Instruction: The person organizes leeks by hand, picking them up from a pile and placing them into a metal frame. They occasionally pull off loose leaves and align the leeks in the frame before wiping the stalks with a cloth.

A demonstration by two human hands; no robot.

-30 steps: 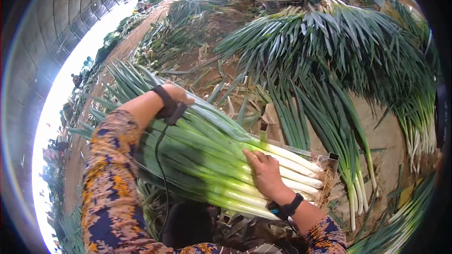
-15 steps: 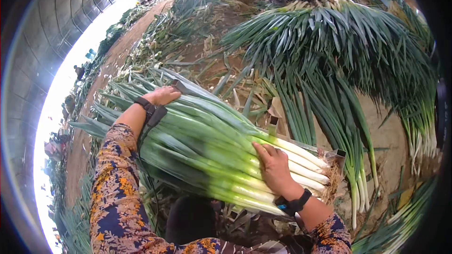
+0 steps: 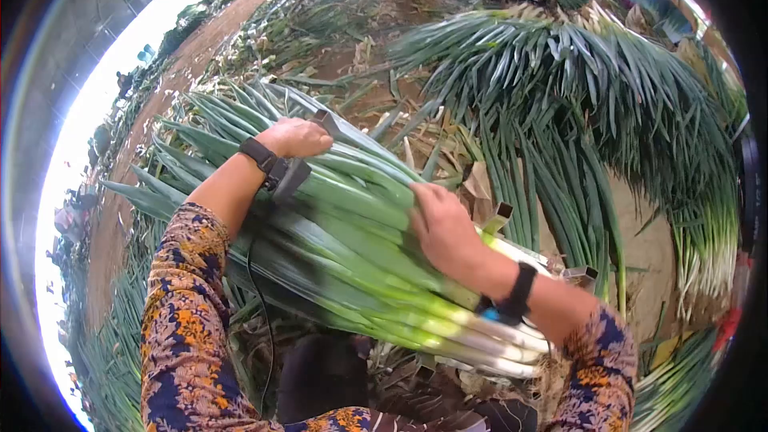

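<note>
A thick bundle of long green onions (image 3: pixel 352 248) lies slantwise in front of me. Its leaves point to the upper left and its white ends to the lower right. Curled over the far edge of the leaves is my left hand (image 3: pixel 300 138), beside the metal bar end (image 3: pixel 326 122). My right hand (image 3: pixel 448 228) bends its fingers over the far side of the bundle, around the middle of its length. Its fingertips are partly hidden and a little blurred. Square metal posts (image 3: pixel 498 218) stick up along the far side of the white stalks.
A large heap of green onions (image 3: pixel 576 64) lies at the back right, with more stalks (image 3: pixel 572 192) spread below it. Another pile (image 3: pixel 680 384) is at the lower right. Loose leaves and trimmings (image 3: pixel 320 40) litter the ground ahead. A cable (image 3: pixel 260 304) hangs near my left forearm.
My right hand has moved from the white stalks up and left to the greener part at the far side. My left hand has curled more, and the white ends sit lower in view.
</note>
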